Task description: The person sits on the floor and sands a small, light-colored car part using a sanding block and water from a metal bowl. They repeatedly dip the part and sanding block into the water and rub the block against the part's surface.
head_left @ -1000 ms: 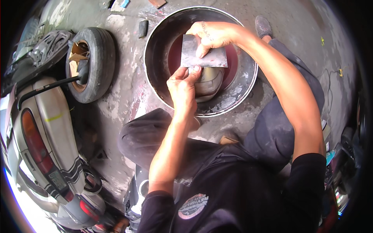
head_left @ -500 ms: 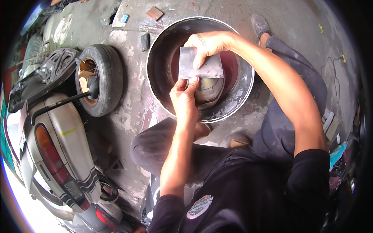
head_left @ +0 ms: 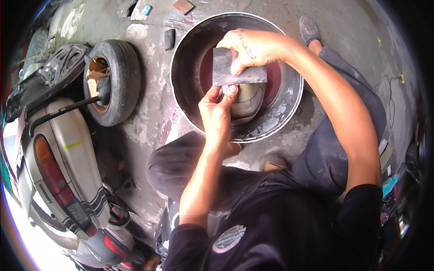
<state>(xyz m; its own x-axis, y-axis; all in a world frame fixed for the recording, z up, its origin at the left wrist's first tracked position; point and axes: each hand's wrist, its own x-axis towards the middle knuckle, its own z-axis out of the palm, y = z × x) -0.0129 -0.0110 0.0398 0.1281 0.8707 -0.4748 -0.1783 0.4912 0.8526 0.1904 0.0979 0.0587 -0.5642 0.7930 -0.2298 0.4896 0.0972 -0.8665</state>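
My right hand point(head_left: 253, 49) pinches a dark grey rectangular sheet point(head_left: 221, 67) that resembles sandpaper, thumb on its face and fingers behind the far edge. Just below the sheet, my left hand point(head_left: 215, 110) is closed on a curved beige part point(head_left: 247, 104), like a vehicle body panel, with the thumb uppermost. The sheet covers the far portion of this part. Both hands are over a wide round basin point(head_left: 292, 110), its inside dark and its bottom reddish. Where the left fingertips press is partly hidden.
A tyre point(head_left: 126, 83) with cardboard scraps in its rim stands left of the basin. Beside it is a beige motorcycle point(head_left: 74, 135) with a red-orange tail light. A black block point(head_left: 169, 39) and a brown block point(head_left: 183, 6) lie on the floor. My legs flank the basin.
The view has shifted a little, so the basin and hands appear farther right and higher. Both hands keep their grips, and the sheet stays over the beige part.
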